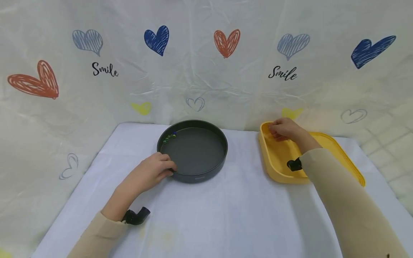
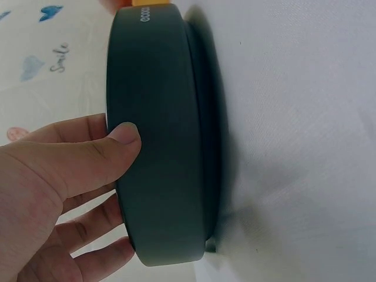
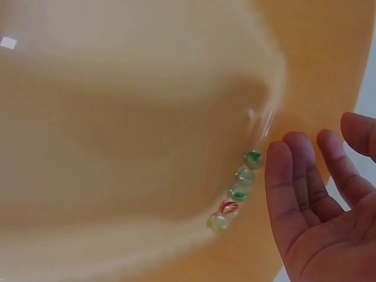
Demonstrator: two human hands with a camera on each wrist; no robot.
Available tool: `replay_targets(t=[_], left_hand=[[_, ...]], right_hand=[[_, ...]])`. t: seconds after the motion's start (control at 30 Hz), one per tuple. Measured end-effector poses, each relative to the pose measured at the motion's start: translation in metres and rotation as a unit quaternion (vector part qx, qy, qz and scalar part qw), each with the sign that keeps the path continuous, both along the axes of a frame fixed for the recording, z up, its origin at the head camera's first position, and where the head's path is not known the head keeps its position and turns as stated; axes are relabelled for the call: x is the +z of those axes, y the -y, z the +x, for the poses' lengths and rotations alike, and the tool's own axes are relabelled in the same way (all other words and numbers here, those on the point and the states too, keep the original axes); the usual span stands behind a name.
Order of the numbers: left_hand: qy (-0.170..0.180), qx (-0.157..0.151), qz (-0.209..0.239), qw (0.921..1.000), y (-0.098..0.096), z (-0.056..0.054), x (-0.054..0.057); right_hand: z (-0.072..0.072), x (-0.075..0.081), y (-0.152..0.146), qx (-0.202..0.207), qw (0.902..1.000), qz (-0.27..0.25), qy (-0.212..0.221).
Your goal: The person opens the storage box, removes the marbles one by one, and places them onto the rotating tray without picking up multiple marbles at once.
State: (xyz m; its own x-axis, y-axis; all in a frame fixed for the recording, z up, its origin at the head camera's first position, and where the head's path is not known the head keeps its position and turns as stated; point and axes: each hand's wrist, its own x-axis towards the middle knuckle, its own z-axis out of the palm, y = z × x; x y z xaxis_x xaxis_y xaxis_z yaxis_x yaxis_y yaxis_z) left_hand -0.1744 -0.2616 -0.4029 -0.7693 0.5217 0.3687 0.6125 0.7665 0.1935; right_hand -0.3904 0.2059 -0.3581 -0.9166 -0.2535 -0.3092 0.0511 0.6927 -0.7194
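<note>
A dark round pan point(image 1: 196, 154) stands on the table's left-centre, with several small glass marbles point(image 1: 166, 139) along its far left inner wall. My left hand point(image 1: 156, 171) grips the near left rim; in the left wrist view its thumb point(image 2: 120, 141) presses the outer wall and the other fingers go over the edge. My right hand point(image 1: 285, 129) is over the far left corner of a yellow plastic tub point(image 1: 270, 163). In the right wrist view, several marbles point(image 3: 239, 192) line the tub's curved edge beside its fingertips. Nothing shows between these fingers and the thumb.
A yellow lid-like piece or second tub section point(image 1: 342, 154) extends right of the tub, partly behind my right sleeve point(image 1: 345, 200). White cloth point(image 1: 238, 215) covers the table. A curtain with printed hearts point(image 1: 206, 79) hangs behind. Black wrist cameras point(image 1: 137, 216) sit on both wrists.
</note>
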Motion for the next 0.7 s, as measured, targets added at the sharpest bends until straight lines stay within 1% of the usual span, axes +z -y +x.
replay_targets(t=[0.2, 0.33, 0.4, 0.47, 0.53, 0.63, 0.7], left_hand=[[-0.004, 0.002, 0.001, 1.0, -0.001, 0.0, 0.0], [0.004, 0.005, -0.001, 1.0, -0.001, 0.001, 0.001], [0.008, 0.007, -0.004, 0.9999, -0.001, 0.002, 0.002], [0.013, 0.009, -0.006, 0.9999, -0.001, 0.002, 0.003], [0.016, 0.012, -0.007, 0.9998, -0.001, 0.002, 0.004], [0.016, 0.009, -0.006, 0.9998, -0.001, 0.001, 0.003], [0.014, 0.006, -0.004, 0.9999, -0.001, 0.001, 0.003]], right_hand=[[-0.007, -0.006, -0.006, -0.003, 0.9998, 0.004, 0.021], [-0.011, -0.008, -0.007, -0.001, 0.9992, 0.001, 0.04], [-0.012, -0.009, -0.008, 0.004, 0.9989, 0.017, 0.043], [-0.012, -0.008, -0.01, 0.013, 0.998, 0.051, 0.034], [-0.012, -0.008, -0.012, 0.018, 0.9957, 0.084, 0.035], [-0.011, -0.008, -0.014, 0.023, 0.9919, 0.114, 0.051], [-0.01, -0.01, -0.015, 0.024, 0.9908, 0.113, 0.07]])
